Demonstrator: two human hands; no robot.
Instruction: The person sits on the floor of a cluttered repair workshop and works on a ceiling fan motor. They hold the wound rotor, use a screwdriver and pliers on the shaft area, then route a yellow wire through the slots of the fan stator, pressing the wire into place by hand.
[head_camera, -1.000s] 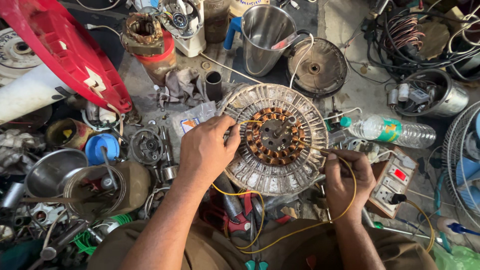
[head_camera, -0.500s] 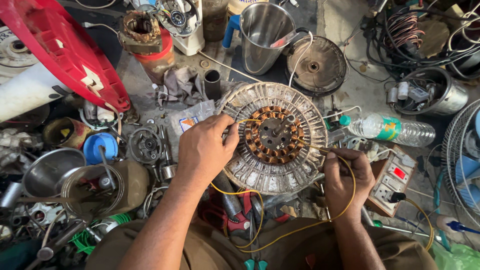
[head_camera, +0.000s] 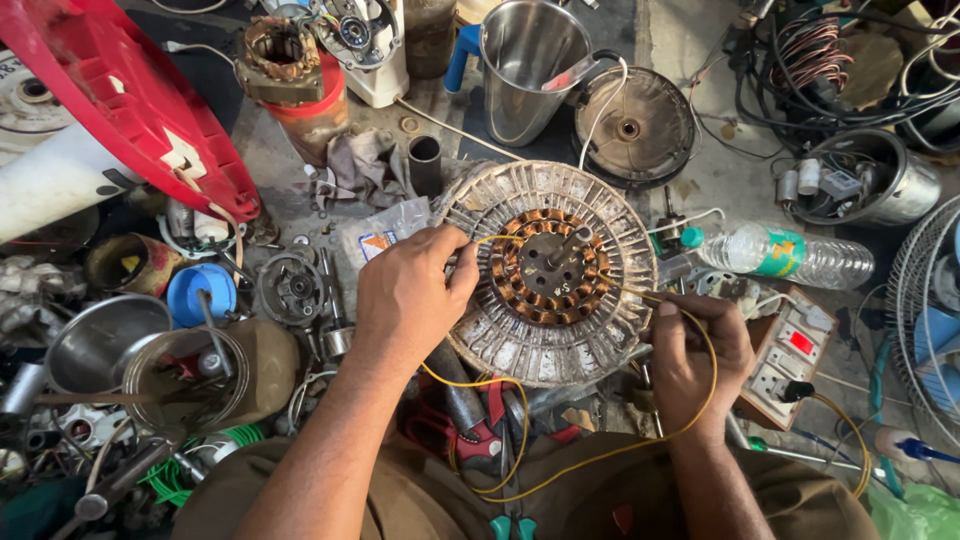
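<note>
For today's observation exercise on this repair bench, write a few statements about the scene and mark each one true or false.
1. The left hand rests on the rim of the round fan motor. True.
2. The copper windings are covered by a lid. False: they lie exposed.
3. The right hand pinches a yellow wire. True.
4. The plastic water bottle stands upright. False: it lies on its side.
5. The steel jug lies beyond the motor. True.

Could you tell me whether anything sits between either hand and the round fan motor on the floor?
Nothing visible does. The left hand already rests on the fan motor at its left rim, and the right hand touches its lower right edge, pinching a yellow wire.
</note>
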